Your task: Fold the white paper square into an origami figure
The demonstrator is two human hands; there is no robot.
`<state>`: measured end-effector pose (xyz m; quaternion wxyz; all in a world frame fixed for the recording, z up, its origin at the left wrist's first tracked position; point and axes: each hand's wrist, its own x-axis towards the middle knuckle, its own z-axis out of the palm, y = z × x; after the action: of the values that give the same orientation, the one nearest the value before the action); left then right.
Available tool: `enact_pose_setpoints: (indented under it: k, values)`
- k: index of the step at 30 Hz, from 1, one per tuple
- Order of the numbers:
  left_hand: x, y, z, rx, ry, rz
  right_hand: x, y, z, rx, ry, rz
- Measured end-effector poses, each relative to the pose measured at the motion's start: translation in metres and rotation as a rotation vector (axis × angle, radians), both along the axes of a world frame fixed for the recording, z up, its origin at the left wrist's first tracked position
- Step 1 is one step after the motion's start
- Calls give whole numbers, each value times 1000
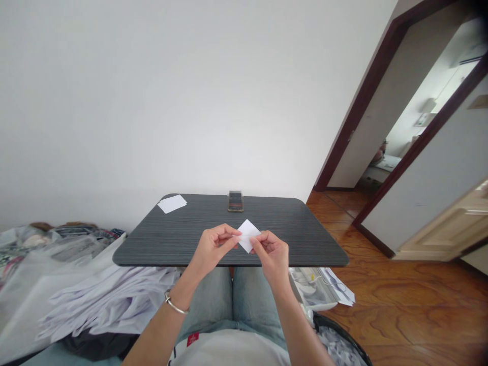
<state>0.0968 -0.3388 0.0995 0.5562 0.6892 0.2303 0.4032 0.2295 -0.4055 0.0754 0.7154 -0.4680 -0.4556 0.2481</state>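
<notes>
A small white piece of paper, turned like a diamond, is held above the near part of the dark table. My left hand pinches its left corner between thumb and fingers. On the opposite corner, my right hand grips with thumb and forefinger. A faint crease seems to run across the paper between the two hands. A few white sheets lie at the table's far left corner.
A phone stands at the table's back edge by the white wall. Rumpled white cloth lies at left, below table height. An open box and a bin of paper scraps are at right. A person shows through the doorway.
</notes>
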Motion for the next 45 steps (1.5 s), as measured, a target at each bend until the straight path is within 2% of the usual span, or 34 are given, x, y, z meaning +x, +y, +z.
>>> enact_pose_setpoints:
  k: [8,16,28,45]
  values:
    - [7,-3,-3,4,-21,105,-2,1,-3,16,-1,-53]
    - [5,1,-1,66,18,79,-3,2,-2,31,-38,-53]
    - [8,-3,-1,166,16,180,-10,6,-2,41,165,-31]
    - [15,-3,-6,54,-37,164,-14,10,-2,54,151,-127]
